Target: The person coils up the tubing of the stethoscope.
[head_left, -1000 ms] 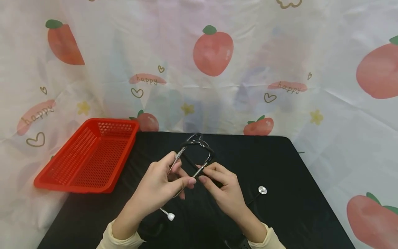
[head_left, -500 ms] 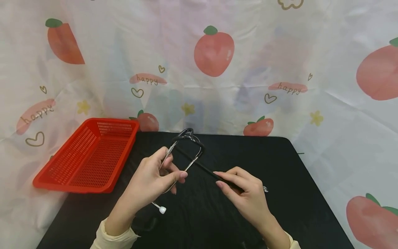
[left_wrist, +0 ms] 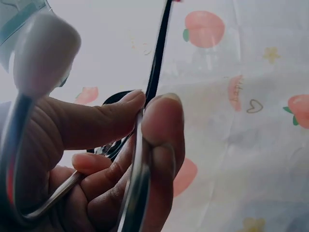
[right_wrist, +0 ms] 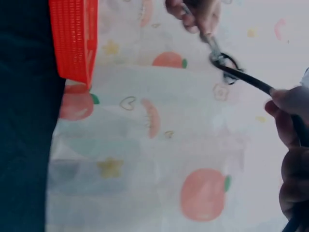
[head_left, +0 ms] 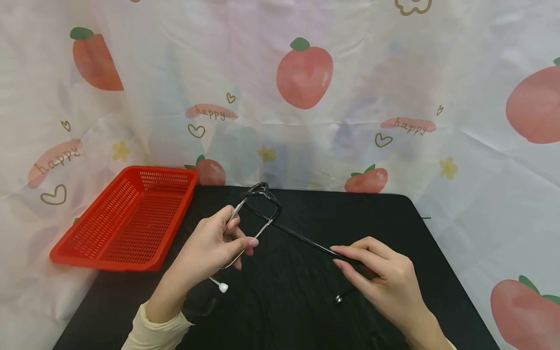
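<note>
A stethoscope, its black tubing (head_left: 302,237) drawn out between two hands, hangs above the table. My left hand (head_left: 214,243) pinches the metal ear tubes between thumb and fingers. Below that hand pokes a white ear tip (head_left: 223,288), large and close in the left wrist view. Beyond the fingers, the tubing makes a loop (head_left: 278,206) around the top of the ear tubes. My right hand (head_left: 385,274) pinches the tubing further along, with fingers curled round it in the right wrist view. A small shiny metal end (head_left: 339,299) dangles just below this hand.
A red perforated plastic basket (head_left: 127,265) stands at the left of the black-covered table (head_left: 284,311). Behind it hangs a pale curtain (head_left: 245,63) printed with fruit, hearts and flowers.
My right hand has slid right along the tubing, away from the left hand, and the tubing between them has straightened. My left hand has shifted slightly left with the ear tubes.
</note>
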A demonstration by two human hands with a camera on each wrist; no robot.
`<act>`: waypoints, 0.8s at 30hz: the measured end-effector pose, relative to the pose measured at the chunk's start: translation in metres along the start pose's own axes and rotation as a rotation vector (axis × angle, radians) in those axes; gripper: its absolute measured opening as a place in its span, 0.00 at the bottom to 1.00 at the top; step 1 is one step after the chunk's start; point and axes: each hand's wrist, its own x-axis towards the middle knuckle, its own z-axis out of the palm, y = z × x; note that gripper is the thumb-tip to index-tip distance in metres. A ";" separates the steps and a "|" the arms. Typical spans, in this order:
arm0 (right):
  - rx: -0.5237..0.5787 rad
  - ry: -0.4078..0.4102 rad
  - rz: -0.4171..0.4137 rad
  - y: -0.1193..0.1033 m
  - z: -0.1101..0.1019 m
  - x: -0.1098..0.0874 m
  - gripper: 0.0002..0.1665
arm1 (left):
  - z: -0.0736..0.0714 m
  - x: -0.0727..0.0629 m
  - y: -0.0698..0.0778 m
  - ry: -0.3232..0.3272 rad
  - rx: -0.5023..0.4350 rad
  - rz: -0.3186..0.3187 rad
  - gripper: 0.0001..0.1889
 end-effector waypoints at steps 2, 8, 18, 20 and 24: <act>0.007 -0.029 -0.084 -0.004 -0.004 0.007 0.14 | 0.003 0.002 0.000 -0.008 0.018 -0.013 0.24; 0.040 -0.185 -0.281 -0.020 -0.012 0.038 0.12 | 0.019 0.005 0.003 -0.108 0.130 0.019 0.17; 0.324 -0.400 -0.382 0.014 -0.012 0.107 0.08 | 0.047 -0.014 0.030 -0.385 0.204 0.207 0.18; 0.443 -0.427 -0.361 0.024 -0.007 0.111 0.08 | 0.048 -0.019 0.037 -0.394 0.250 0.284 0.20; 0.679 -0.462 -0.285 0.042 0.007 0.111 0.10 | 0.050 -0.026 0.049 -0.388 0.328 0.434 0.22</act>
